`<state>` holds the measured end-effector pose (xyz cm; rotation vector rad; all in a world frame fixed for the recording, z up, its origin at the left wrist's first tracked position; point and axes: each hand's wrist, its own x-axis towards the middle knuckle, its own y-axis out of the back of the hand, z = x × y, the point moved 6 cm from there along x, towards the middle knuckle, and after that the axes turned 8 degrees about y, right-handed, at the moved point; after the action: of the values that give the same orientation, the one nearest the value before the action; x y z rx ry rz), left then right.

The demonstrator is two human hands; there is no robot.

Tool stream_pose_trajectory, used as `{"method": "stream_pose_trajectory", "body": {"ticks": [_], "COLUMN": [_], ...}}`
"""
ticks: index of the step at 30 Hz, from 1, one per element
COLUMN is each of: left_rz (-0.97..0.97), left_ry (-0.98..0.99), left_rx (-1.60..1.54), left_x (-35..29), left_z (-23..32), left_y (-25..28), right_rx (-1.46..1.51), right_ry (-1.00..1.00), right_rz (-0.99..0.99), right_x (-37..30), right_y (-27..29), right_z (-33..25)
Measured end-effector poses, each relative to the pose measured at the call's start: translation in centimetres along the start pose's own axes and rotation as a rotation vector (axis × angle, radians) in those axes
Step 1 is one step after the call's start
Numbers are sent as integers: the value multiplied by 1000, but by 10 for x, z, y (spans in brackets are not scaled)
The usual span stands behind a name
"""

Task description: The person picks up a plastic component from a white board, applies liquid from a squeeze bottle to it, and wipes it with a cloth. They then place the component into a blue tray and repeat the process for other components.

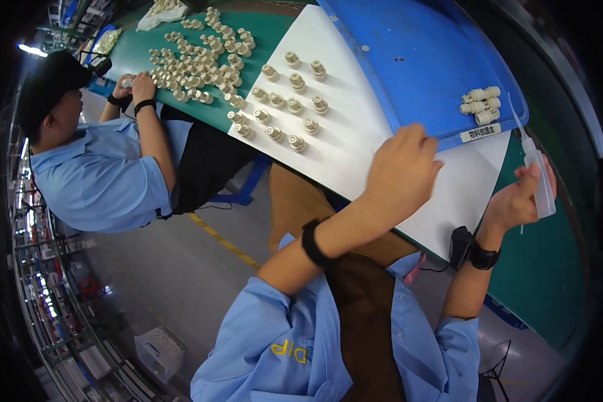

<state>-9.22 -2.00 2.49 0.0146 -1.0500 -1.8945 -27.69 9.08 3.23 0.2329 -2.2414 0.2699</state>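
My right hand [516,201] is closed around a translucent white squeeze bottle [541,184] with a thin needle tip pointing up. My left hand [403,167] hovers over the white sheet [355,114], beside the near edge of a blue plastic tray [422,53]. Its fingers are curled together, and whatever they may hold is hidden. Several cream cylindrical fittings [295,106] stand upright on the sheet to the left. A small group of the same fittings [481,106] lies on its side in the tray's near right corner.
Many more cream fittings [201,60] crowd the green mat [268,30] at the far left. There a co-worker [107,154] in a light blue shirt handles a part. A black device [459,246] sits at the table's near edge. Below, a clear bin [159,352] rests on the floor.
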Motion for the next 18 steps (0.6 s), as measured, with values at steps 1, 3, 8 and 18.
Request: {"method": "stream_pose_trajectory", "body": {"ticks": [1, 3, 8, 18], "left_rz": [-45, -149, -275, -175], "left_ry": [-3, -10, 63, 44], "left_rx": [31, 111, 292, 227], "left_x": [12, 41, 95, 101], "left_z": [3, 11, 22, 20], "left_y": [-10, -40, -104, -142], "right_rx": [0, -43, -68, -72], "right_ry": [2, -10, -14, -31], "right_rz": [-1, 42, 105, 102], "right_x": [0, 3, 5, 9], "right_y": [-2, 1, 8, 8], "right_z": [0, 2, 9, 8]}}
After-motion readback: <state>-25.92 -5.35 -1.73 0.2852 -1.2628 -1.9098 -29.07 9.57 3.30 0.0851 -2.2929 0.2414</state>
